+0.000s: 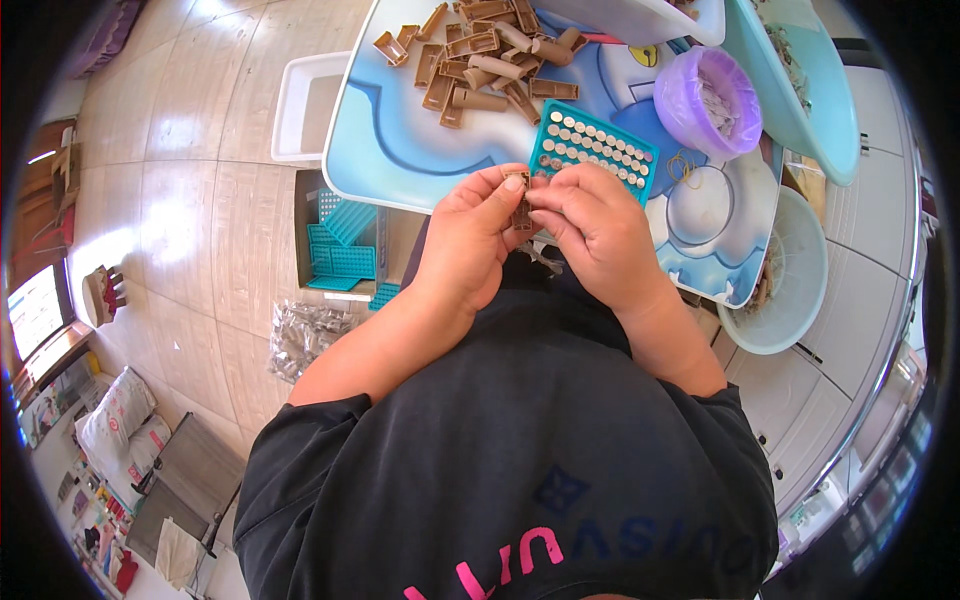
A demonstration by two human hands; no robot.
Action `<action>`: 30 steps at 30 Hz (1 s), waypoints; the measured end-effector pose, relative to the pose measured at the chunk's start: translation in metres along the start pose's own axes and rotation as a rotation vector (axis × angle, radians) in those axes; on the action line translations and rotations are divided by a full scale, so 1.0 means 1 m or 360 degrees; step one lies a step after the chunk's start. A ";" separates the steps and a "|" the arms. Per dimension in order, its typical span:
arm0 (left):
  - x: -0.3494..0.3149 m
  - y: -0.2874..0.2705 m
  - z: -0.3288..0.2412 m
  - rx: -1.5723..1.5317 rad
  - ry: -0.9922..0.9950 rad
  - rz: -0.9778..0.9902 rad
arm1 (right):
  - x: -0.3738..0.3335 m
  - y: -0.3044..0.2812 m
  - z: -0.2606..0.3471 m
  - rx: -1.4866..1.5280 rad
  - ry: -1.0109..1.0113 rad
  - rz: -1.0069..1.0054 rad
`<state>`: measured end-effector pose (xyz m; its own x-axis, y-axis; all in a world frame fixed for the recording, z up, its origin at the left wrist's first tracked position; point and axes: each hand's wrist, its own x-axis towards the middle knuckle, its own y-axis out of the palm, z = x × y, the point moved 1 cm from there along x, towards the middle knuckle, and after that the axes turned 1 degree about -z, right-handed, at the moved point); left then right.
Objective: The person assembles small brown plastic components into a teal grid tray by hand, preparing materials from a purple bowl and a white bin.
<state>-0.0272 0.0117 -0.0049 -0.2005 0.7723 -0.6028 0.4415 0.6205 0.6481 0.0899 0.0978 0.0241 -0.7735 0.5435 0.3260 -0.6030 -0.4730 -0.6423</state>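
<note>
At the near edge of the table, my left hand is closed around a small brown plastic casing, its thumb pressing on the upper end. My right hand meets it from the right, fingertips pinched together against the casing's side. Whatever sits between those fingertips is too small and covered to make out. Just beyond my hands lies a teal tray with rows of small round silvery pieces. A loose pile of brown plastic casings is spread farther back on the blue-and-white patterned tabletop.
On the right stand a purple lined tub of small pale parts, a large light-blue basin and a translucent bowl. A rubber band lies near the tub. Left below the table are teal trays, a white bin and a bag.
</note>
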 end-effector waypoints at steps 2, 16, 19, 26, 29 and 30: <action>-0.002 0.005 -0.001 0.0033 0.0083 -0.0023 | -0.006 0.005 0.000 0.0004 0.0036 -0.0040; -0.024 0.045 0.001 0.2270 0.1840 0.0403 | -0.026 0.009 0.008 0.3022 0.1838 -0.0408; -0.022 0.045 0.003 0.1342 0.0983 0.0163 | -0.046 0.009 -0.013 0.3164 0.1601 -0.0142; -0.014 0.022 -0.007 0.0270 -0.0151 0.0150 | -0.037 -0.034 -0.037 0.0265 0.0834 -0.0117; -0.012 0.019 -0.004 0.0177 -0.0307 0.0177 | -0.041 -0.031 -0.044 -0.0300 0.0551 -0.0074; -0.011 0.019 -0.003 0.0182 -0.0337 0.0199 | -0.042 -0.031 -0.043 -0.0300 0.0552 -0.0071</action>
<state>-0.0194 0.0150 0.0157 0.0436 0.7888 -0.6131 0.5495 0.4935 0.6741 0.1493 0.1198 0.0003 -0.6162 0.7778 0.1235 -0.5632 -0.3255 -0.7595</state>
